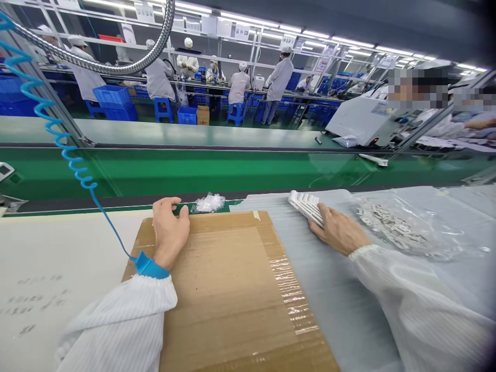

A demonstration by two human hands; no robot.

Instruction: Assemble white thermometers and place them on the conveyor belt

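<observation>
My left hand rests on the near edge of a flat cardboard sheet, its fingers loosely curled around nothing. A blue antistatic wrist strap circles that wrist, with a coiled blue cord rising from it. Just beyond the fingers lies a small clear bag of white bits. My right hand grips a white ribbed plastic part on a pale grey foam sheet. To its right lies a clear plastic bag of small grey-white pieces.
A white bench surface lies left of the cardboard. Beyond it runs a green conveyor belt. A white machine stands at right, with a seated person nearby. Further back, co-workers in white sit at benches among blue crates.
</observation>
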